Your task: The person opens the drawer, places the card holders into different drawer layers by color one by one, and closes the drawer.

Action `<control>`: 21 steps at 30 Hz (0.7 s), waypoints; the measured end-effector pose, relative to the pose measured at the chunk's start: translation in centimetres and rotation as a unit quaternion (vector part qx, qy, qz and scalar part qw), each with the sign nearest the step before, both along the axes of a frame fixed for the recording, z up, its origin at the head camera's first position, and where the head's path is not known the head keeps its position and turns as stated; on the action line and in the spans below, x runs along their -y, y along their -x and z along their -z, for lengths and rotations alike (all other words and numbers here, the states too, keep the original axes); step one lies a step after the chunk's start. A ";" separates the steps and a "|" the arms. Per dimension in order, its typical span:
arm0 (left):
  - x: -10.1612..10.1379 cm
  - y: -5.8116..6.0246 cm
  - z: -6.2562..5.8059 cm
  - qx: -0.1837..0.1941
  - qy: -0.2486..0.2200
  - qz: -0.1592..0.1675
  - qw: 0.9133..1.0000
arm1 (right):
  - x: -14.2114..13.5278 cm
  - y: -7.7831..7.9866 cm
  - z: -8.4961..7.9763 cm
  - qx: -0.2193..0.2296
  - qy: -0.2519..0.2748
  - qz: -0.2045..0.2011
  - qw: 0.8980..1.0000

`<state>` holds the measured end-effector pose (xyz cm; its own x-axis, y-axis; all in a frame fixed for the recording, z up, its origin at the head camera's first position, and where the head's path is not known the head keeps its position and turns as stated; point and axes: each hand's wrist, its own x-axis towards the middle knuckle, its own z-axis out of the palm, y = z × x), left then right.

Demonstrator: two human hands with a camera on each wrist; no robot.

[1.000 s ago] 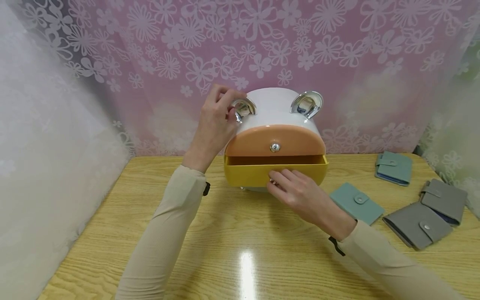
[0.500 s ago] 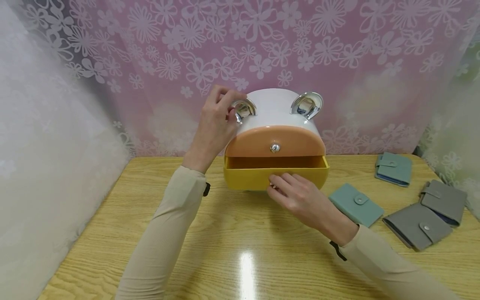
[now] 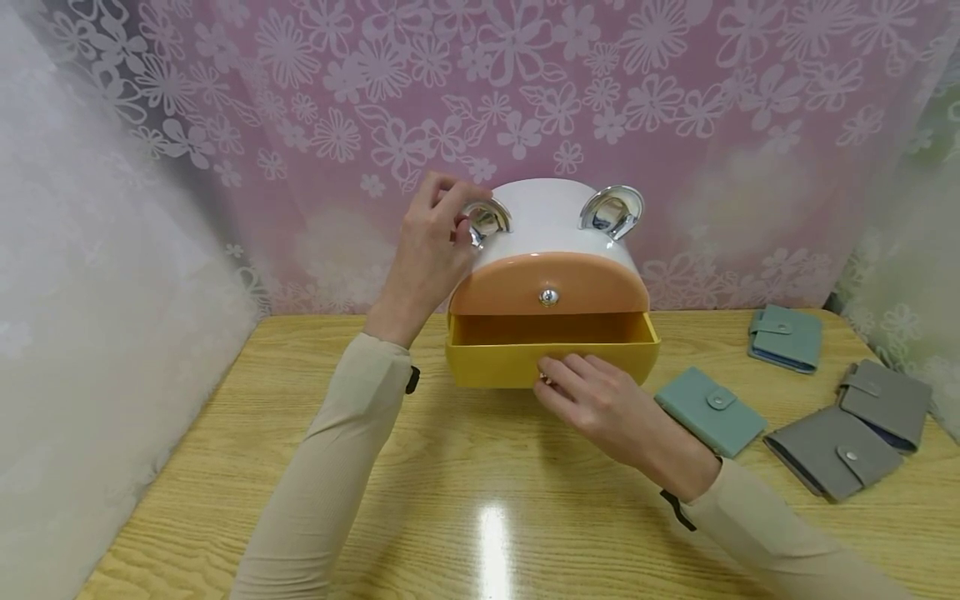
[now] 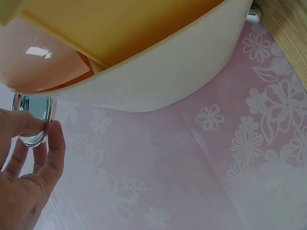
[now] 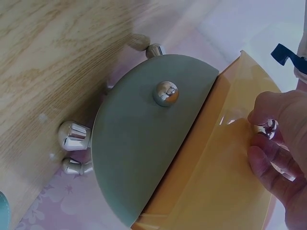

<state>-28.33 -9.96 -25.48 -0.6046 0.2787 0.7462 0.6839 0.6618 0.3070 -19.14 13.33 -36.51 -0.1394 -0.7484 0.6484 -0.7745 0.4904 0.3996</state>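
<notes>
A small rounded white cabinet point(image 3: 546, 208) with shiny silver ears stands at the back of the table. My left hand point(image 3: 433, 242) pinches its left ear point(image 4: 33, 108) between thumb and fingers. The upper drawer point(image 3: 498, 285) is orange, with a silver knob, and closed. Below it the yellow drawer point(image 3: 487, 365) is pulled partway out; its visible inside holds nothing. My right hand point(image 3: 600, 400) pinches the yellow drawer's silver knob point(image 5: 269, 128), mostly covered by the fingers. In the right wrist view, a grey-green lowest drawer point(image 5: 144, 134) with a round knob shows, closed.
Right of the cabinet lie two green wallets, one close to my right wrist point(image 3: 708, 408) and one farther back point(image 3: 787, 337). Two grey wallets point(image 3: 832, 454) overlap at the far right. A pink flowered curtain point(image 3: 450, 100) hangs right behind the cabinet.
The yellow drawer has slid farther out toward me, with my right hand on its knob, so more of its inside shows. My left hand stays on the ear.
</notes>
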 end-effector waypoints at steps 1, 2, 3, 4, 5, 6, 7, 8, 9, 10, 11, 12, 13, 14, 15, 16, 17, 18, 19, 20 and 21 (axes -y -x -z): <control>0.0 0.0 0.0 0.000 0.001 0.000 1.000 | 0.0 -0.1 0.0 -0.001 -0.001 0.000 1.000; 0.0 0.0 0.0 0.000 0.001 0.000 1.000 | 0.0 -0.1 0.0 -0.003 -0.001 0.000 1.000; 0.0 0.0 0.0 0.001 0.001 -0.001 1.000 | 0.0 -0.2 0.0 -0.004 -0.001 0.000 1.000; 0.0 0.0 0.0 0.001 0.002 -0.002 1.000 | 0.0 -0.2 0.0 -0.006 0.000 -0.001 1.000; 0.0 0.0 0.0 0.002 0.002 -0.003 1.000 | 0.0 -0.3 0.0 -0.008 0.000 -0.002 1.000; 0.0 -0.1 0.0 0.003 0.002 -0.003 1.000 | 0.0 -0.3 0.0 -0.009 0.001 -0.003 1.000; 0.0 -0.1 0.0 0.004 0.003 -0.004 1.000 | 0.0 -0.3 0.0 -0.010 0.001 -0.004 1.000; 0.0 -0.1 0.0 0.004 0.003 -0.005 1.000 | 0.1 -0.4 0.0 -0.010 0.001 -0.005 1.000; 0.0 -0.1 0.0 0.004 0.004 -0.005 1.000 | 0.1 -0.4 0.0 -0.009 0.001 -0.006 1.000; 0.0 -0.1 -0.1 0.004 0.004 -0.005 1.000 | 0.1 -0.5 0.0 -0.009 -0.001 -0.005 1.000; 0.0 -0.1 -0.1 0.004 0.004 -0.004 1.000 | 0.1 -0.5 0.0 -0.009 -0.001 -0.005 1.000; 0.0 -0.1 -0.1 0.004 0.003 -0.004 1.000 | 0.1 -0.6 0.1 -0.010 -0.002 -0.004 1.000; 0.0 -0.1 -0.1 0.004 0.003 -0.003 1.000 | 0.1 -0.6 0.1 -0.011 -0.003 -0.002 1.000; 0.0 -0.1 -0.1 0.005 0.002 -0.002 1.000 | 0.1 -0.7 0.1 -0.013 -0.005 -0.001 1.000; 0.0 -0.1 -0.1 0.005 0.001 -0.002 1.000 | 0.1 -0.7 0.1 -0.013 -0.007 0.001 1.000; 0.0 -0.1 -0.1 0.006 0.001 -0.001 1.000 | 0.1 -0.8 0.1 -0.013 -0.007 0.000 1.000; 0.0 -0.1 -0.1 0.008 0.000 -0.001 1.000 | 0.0 -0.8 0.1 -0.013 -0.007 -0.001 1.000; 0.0 -0.1 -0.1 0.009 0.000 -0.001 1.000 | 0.0 -0.8 0.1 -0.013 -0.008 -0.002 1.000; 0.0 -0.2 -0.1 0.010 0.000 -0.002 1.000 | 0.0 -0.9 0.1 -0.012 -0.008 -0.004 1.000; 0.0 -0.2 -0.1 0.011 0.000 -0.003 1.000 | 0.0 -0.9 0.1 -0.011 -0.009 -0.005 1.000; 0.0 -0.2 -0.1 0.012 0.001 -0.004 1.000 | 0.0 -1.0 0.1 -0.010 -0.010 -0.006 1.000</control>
